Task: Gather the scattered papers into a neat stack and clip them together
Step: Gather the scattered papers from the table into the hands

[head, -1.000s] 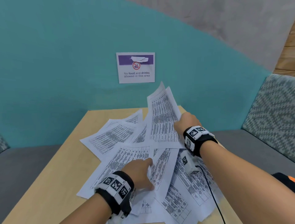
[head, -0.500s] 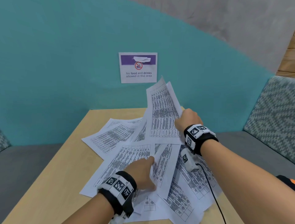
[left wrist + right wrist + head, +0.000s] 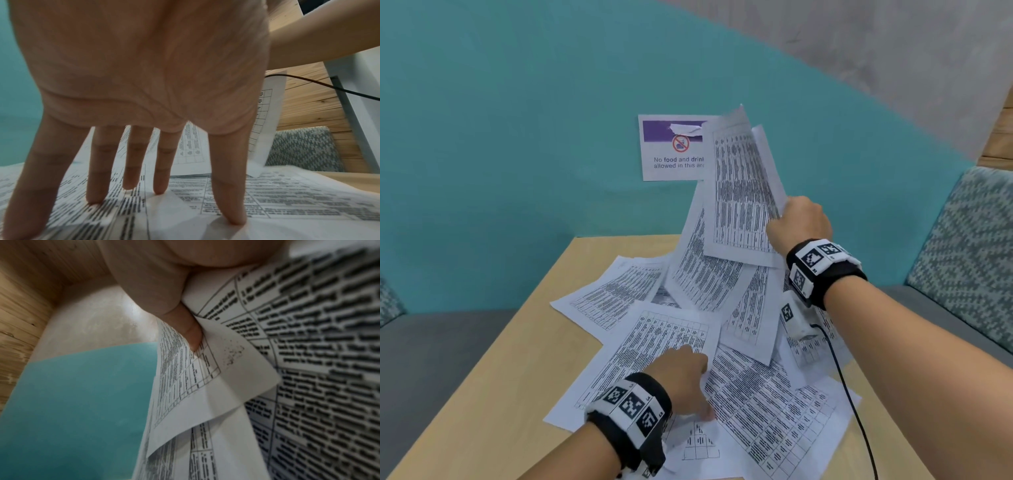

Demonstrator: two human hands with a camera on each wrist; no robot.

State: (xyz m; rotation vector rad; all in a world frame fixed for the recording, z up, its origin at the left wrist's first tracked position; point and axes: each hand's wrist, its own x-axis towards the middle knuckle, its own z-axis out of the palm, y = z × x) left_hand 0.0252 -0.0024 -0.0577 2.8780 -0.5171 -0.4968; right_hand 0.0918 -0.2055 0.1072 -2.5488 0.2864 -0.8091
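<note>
- The right hand (image 3: 799, 222) pinches a few sheets (image 3: 743, 192) by their edge and has lifted them higher than a moment ago, so they now cover part of the wall sign (image 3: 671, 147).
- The left hand (image 3: 681, 380), fingers (image 3: 158, 178) straight and spread, presses the loose papers (image 3: 756, 404) flat below the sign (on the table (image 3: 500, 394)).
- Gathering has barely started; no clip is in view.

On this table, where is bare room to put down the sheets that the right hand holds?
Bare wood runs along the left side of the table, between its left edge and the scattered papers, and in a narrow strip at the far edge. The middle and right are crowded; the left hand presses there.
</note>
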